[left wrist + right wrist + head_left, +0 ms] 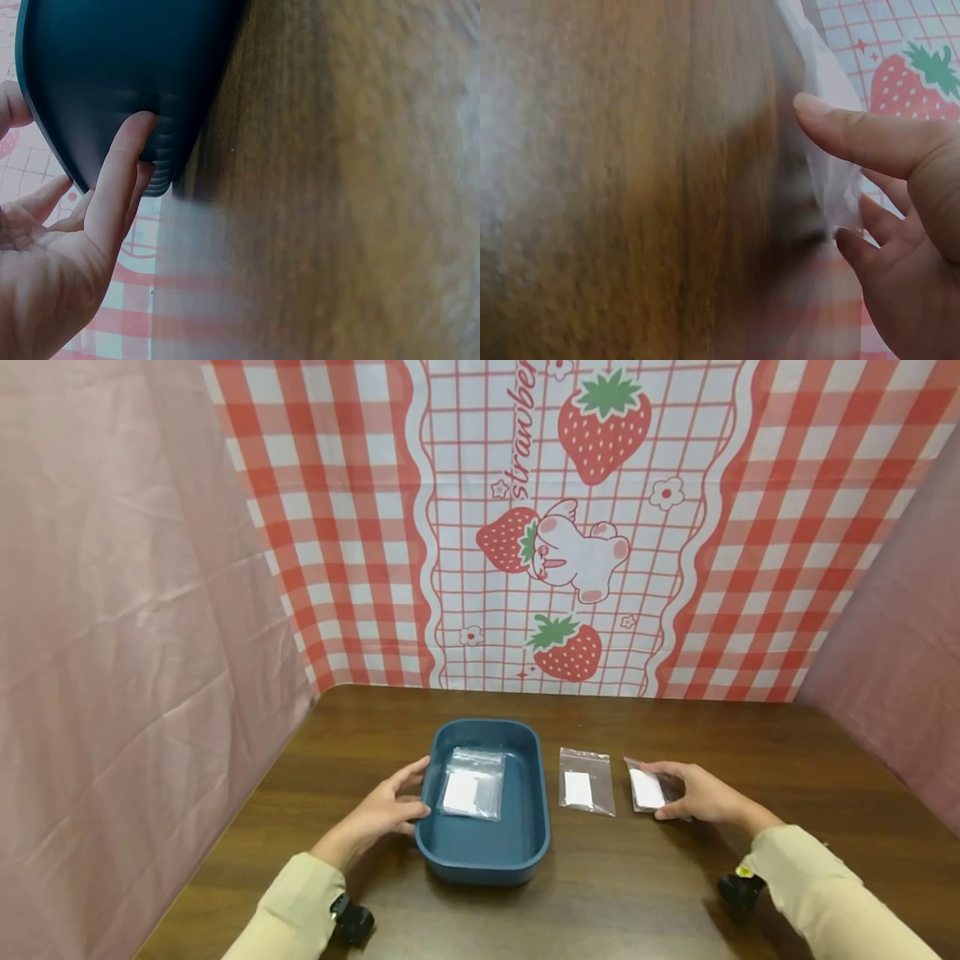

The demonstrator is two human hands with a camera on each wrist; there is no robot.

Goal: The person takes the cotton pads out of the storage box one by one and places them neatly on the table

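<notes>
A blue rectangular bin (483, 860) stands on the table, with clear zip bags (487, 797) holding white contents lying inside it. My left hand (378, 814) is at the bin's left side, its fairly straight fingers touching the outer wall; in the left wrist view the fingers (120, 172) rest against the dark wall. To the right of the bin, my right hand (708, 797) grips the right side of a small clear zip bag (647, 789) with a white piece inside. In the right wrist view the thumb lies along this bag (836, 180). The bag's right edge is hidden by the hand.
Another clear zip bag (587, 782) with a white piece lies flat between the bin and my right hand. The brown wooden table (622, 893) ends at a strawberry-print checked cloth (562, 635). Pink curtains (135, 610) hang at both sides.
</notes>
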